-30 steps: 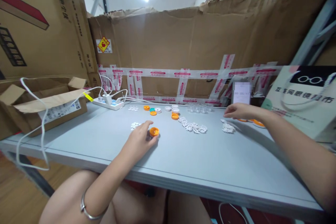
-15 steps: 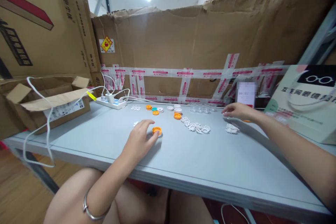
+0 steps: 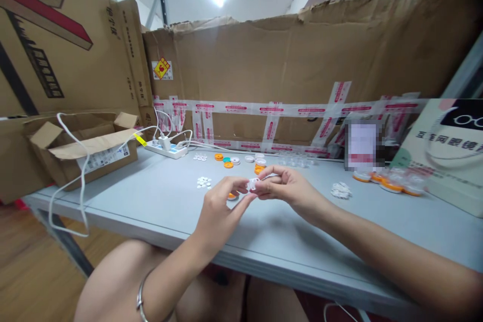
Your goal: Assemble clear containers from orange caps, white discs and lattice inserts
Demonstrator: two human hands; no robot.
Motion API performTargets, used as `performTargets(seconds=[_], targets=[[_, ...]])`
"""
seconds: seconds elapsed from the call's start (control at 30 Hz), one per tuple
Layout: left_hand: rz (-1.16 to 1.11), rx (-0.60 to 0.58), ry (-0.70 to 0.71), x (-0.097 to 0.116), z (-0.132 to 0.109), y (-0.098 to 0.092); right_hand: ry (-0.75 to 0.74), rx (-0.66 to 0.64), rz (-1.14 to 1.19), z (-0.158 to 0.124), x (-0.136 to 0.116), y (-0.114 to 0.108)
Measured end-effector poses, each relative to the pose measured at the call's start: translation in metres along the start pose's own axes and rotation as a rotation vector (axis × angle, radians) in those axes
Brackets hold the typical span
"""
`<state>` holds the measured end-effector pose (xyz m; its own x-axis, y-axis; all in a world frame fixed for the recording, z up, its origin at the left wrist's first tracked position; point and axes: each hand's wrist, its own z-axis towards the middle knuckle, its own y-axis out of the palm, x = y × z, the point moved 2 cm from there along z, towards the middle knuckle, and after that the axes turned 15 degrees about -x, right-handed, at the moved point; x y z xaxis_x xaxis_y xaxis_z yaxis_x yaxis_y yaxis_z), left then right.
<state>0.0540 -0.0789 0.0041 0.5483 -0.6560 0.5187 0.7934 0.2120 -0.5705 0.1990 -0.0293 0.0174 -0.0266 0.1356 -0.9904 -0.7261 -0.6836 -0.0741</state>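
Over the middle of the table my hands meet, fingertips closed around a small white, partly clear plastic piece [image 3: 252, 184]. My left hand [image 3: 222, 206] pinches it from the left, and my right hand [image 3: 290, 191] grips its other side. Fingertips cover much of the piece, so its exact shape is unclear. An orange plastic ring with a white underside [image 3: 232, 196] shows between the left thumb and fingers, seemingly resting on the table. Beyond the right hand are more orange rings [image 3: 259, 169], partly covered by its fingers. Small white discs [image 3: 204, 182] lie left of the hands.
Orange, teal and white round parts [image 3: 228, 161] lie farther back, beside a power strip [image 3: 166, 148]. Clear cups [image 3: 298, 160] stand at the rear. On the right are white flat pieces [image 3: 341, 190], a phone [image 3: 361, 143] and orange-based clear assemblies [image 3: 394, 181]. An open carton [image 3: 109, 161] occupies the left.
My right hand has come from the far right to the middle, where both hands now hold the small piece. My left fingers have left the orange ring's rim. The view has shifted slightly.
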Motion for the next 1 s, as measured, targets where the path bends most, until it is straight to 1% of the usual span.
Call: performTargets(seconds=[0.07,0.13,0.17,0.2,0.23,0.27,0.3,0.33,0.37,0.43,0.5,0.57,0.67,0.73,0.83,0.93,1.0], targets=[[-0.014,0.037,0.003,-0.002,-0.001,0.0,0.012,-0.02,-0.034,0.0,-0.002,-0.002],[-0.032,0.07,-0.005,-0.005,-0.003,-0.002,-0.002,-0.002,-0.07,0.001,-0.007,-0.018],[-0.043,0.078,-0.014,-0.006,-0.004,-0.002,-0.017,0.033,-0.112,0.002,-0.009,-0.032],[-0.054,0.082,-0.024,-0.007,-0.005,-0.003,-0.044,0.1,-0.169,0.002,-0.011,-0.049],[-0.061,0.083,-0.032,-0.009,-0.006,-0.003,-0.081,0.239,-0.367,0.001,-0.013,-0.07],[-0.065,0.081,-0.036,-0.01,-0.007,-0.004,-0.014,0.287,-0.567,0.001,-0.011,-0.09],[-0.064,0.079,-0.035,-0.01,-0.007,-0.004,0.135,0.247,-0.736,0.0,-0.006,-0.109],[-0.06,0.077,-0.033,-0.011,-0.008,-0.004,0.235,0.193,-0.769,-0.001,0.0,-0.127],[-0.055,0.073,-0.03,-0.012,-0.009,-0.004,0.302,0.15,-0.775,-0.003,0.006,-0.142],[-0.048,0.064,-0.032,-0.013,-0.009,-0.004,0.414,0.033,-0.758,-0.008,0.018,-0.16],[-0.048,0.051,-0.042,-0.014,-0.009,-0.004,0.472,-0.06,-0.724,-0.011,0.025,-0.165],[-0.054,0.042,-0.05,-0.015,-0.01,-0.004,0.498,-0.119,-0.7,-0.012,0.028,-0.162],[-0.062,0.033,-0.057,-0.015,-0.01,-0.004,0.514,-0.162,-0.689,-0.009,0.03,-0.156],[-0.064,0.032,-0.066,-0.015,-0.01,-0.005,0.51,-0.157,-0.689,-0.006,0.03,-0.154],[-0.071,0.03,-0.084,-0.015,-0.009,-0.005,0.47,-0.081,-0.691,-0.005,0.026,-0.155],[-0.085,0.021,-0.108,-0.015,-0.008,-0.005,0.379,0.064,-0.698,-0.006,0.018,-0.155],[-0.106,0.017,-0.127,-0.014,-0.007,-0.005,0.303,0.141,-0.686,-0.005,0.011,-0.15]])
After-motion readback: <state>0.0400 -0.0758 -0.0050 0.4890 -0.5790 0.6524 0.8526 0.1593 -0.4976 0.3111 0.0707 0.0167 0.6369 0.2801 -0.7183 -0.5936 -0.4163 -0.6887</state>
